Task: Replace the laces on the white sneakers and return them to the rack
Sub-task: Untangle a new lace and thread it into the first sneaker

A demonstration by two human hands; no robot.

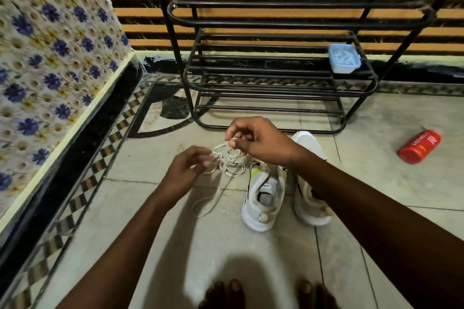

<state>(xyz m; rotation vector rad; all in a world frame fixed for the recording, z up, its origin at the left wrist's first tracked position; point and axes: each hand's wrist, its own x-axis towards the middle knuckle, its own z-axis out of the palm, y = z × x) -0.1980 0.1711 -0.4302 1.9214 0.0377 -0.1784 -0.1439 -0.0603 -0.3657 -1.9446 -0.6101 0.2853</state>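
A tangled bundle of white laces [229,162] hangs between my two hands above the floor, with a loose loop trailing down to the tiles. My right hand [253,139] pinches the top of the bundle. My left hand [188,168] pinches its left side. Two white sneakers stand on the floor just right of the laces: one [263,198] with a yellow-green accent and no laces, the other [310,183] partly hidden under my right forearm. The black metal shoe rack [276,75] stands behind them against the wall.
A pale blue lidded plastic box [343,57] sits on the rack's lower shelf at the right. A red bottle [419,146] lies on the floor at the right. A floral-tiled wall runs along the left. My bare toes show at the bottom edge.
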